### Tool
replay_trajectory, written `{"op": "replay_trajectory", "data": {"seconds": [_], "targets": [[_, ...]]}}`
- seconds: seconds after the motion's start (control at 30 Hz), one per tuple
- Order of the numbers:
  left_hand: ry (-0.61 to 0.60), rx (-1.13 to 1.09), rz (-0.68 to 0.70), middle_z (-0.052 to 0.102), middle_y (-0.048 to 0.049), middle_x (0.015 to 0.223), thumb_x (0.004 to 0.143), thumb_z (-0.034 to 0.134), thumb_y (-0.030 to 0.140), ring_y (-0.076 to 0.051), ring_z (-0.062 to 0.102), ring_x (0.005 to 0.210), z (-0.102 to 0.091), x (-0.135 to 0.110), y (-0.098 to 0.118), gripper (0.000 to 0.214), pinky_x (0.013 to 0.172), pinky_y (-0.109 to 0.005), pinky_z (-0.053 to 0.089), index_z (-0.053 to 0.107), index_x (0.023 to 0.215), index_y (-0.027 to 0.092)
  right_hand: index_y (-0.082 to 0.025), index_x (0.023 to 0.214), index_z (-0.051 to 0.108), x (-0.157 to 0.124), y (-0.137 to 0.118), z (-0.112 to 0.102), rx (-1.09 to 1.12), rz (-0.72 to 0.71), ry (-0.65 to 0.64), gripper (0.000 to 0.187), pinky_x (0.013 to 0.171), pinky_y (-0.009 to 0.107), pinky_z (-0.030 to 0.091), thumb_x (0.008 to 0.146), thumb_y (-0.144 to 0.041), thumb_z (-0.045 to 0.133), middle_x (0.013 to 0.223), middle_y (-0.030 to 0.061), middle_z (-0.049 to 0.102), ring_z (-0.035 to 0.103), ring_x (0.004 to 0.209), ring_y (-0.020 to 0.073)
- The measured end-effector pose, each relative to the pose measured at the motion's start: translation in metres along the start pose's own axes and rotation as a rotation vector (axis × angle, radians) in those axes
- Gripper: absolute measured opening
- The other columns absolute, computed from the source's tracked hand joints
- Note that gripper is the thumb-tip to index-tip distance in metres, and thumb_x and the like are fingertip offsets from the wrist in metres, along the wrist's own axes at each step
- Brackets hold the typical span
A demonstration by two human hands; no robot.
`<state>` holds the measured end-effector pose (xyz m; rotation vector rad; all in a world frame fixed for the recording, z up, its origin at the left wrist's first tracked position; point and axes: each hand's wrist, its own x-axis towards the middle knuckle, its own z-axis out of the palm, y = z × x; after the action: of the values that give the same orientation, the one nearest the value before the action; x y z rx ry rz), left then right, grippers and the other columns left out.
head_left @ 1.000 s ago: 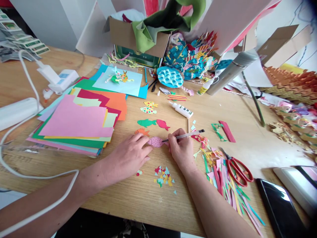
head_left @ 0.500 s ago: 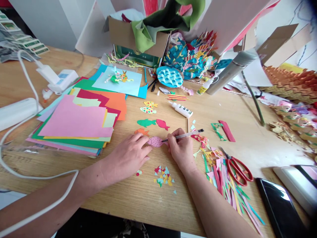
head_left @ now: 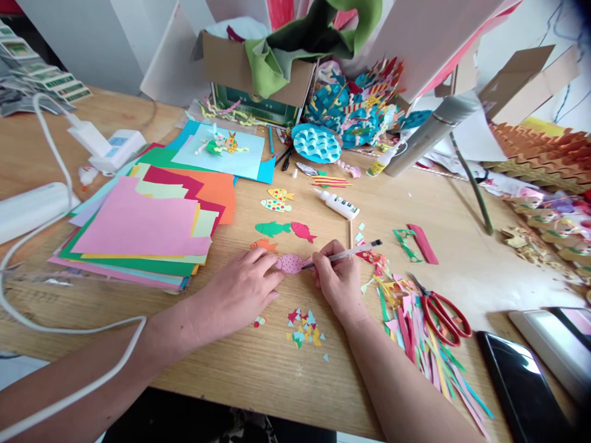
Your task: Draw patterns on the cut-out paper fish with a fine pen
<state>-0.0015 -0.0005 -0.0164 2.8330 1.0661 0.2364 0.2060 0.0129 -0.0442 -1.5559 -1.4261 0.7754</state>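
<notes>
The pink paper fish [head_left: 290, 264] lies flat on the wooden table [head_left: 258, 375], between the two hands. It is thin, light cut paper, so it would likely skid or crease at a careless push, and is best pinned flat or lifted by its edge rather than pinched. The left hand [head_left: 237, 289] is open and palm-down, holding nothing, its fingertips [head_left: 272, 278] against the fish's left end. The right hand [head_left: 339, 284] curls closed round a slim white pen [head_left: 351, 251] — its tip is on the fish's right end. An orange paper fish [head_left: 265, 246] lies just beside the left fingers, and red-handled scissors [head_left: 443, 317] sit among paper strips [head_left: 410, 338] to the right.
</notes>
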Motion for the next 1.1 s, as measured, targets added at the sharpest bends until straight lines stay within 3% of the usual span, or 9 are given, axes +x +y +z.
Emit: {"op": "replay_trajectory", "data": {"seconds": [0.57,0.87,1.1], "targets": [[-0.009,0.027,0.012,0.061,-0.0107,0.121,0.098,0.051,0.022,-0.028,0.049,0.122,0.002,-0.001,-0.001,0.027,0.107,-0.047,0.042,0.063,0.122,0.016,-0.023,0.067,0.046,0.000,0.001,0.001,0.015,-0.004,-0.037,0.018,0.044,0.023,0.027,0.083,-0.025,0.053,0.049,-0.0069,0.044,0.040,0.044,0.0105],[0.131,0.023,0.046,0.067,-0.0078,0.112,0.093,0.060,0.021,-0.026,0.056,0.109,-0.006,0.002,0.000,0.018,0.099,-0.043,0.047,0.067,0.109,0.015,-0.023,0.077,0.046,-0.001,-0.008,0.001,0.263,-0.083,0.260,0.024,0.044,0.022,0.038,0.091,-0.039,0.057,0.057,-0.0064,0.052,0.049,0.045,0.0108],[0.204,-0.036,0.056,0.071,-0.0062,0.103,0.095,0.057,0.018,-0.024,0.058,0.104,-0.010,0.004,-0.004,0.014,0.096,-0.041,0.051,0.068,0.102,0.016,-0.021,0.101,0.055,0.000,-0.013,0.000,0.311,-0.206,0.335,0.027,0.053,0.026,0.049,0.100,-0.046,0.045,0.072,-0.0006,0.064,0.060,0.054,0.0124]]}}
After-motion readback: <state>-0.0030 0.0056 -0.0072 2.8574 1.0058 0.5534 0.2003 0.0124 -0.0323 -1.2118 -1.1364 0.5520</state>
